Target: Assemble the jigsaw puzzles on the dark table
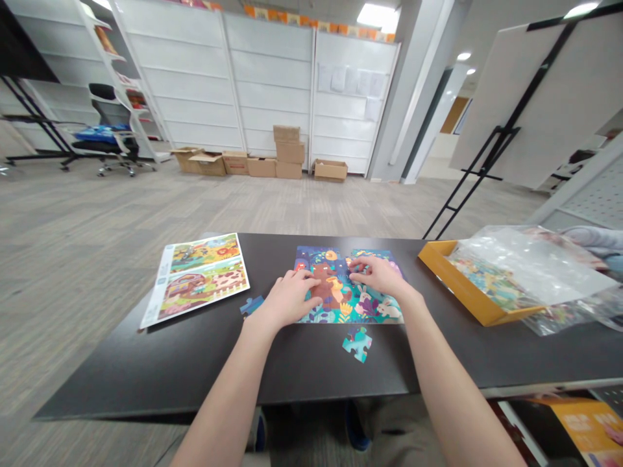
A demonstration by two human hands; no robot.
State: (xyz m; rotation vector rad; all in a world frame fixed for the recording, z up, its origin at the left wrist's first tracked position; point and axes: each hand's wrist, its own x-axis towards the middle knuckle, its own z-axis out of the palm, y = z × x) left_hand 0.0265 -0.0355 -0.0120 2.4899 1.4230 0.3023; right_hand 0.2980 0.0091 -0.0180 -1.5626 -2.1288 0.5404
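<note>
A colourful jigsaw puzzle (335,295) with a bear and rabbits lies on the black table, with a dark gap in its top edge. My left hand (292,298) rests on the puzzle's left part, fingers stretched out and thumb apart. Over the upper right part, my right hand (377,275) has its fingertips drawn together on a puzzle piece just below the gap; the fingers partly hide it. One loose teal puzzle piece (357,344) lies in front of the puzzle. Another loose piece, a blue one (252,306), sits left of it, beside my left wrist.
Picture sheets (199,279) lie at the table's left. On the right stands a yellow box (467,292) with puzzle pieces and clear plastic bags (525,266). The black table (311,373) has its near edge by my legs. Cardboard boxes (263,167) line the far wall.
</note>
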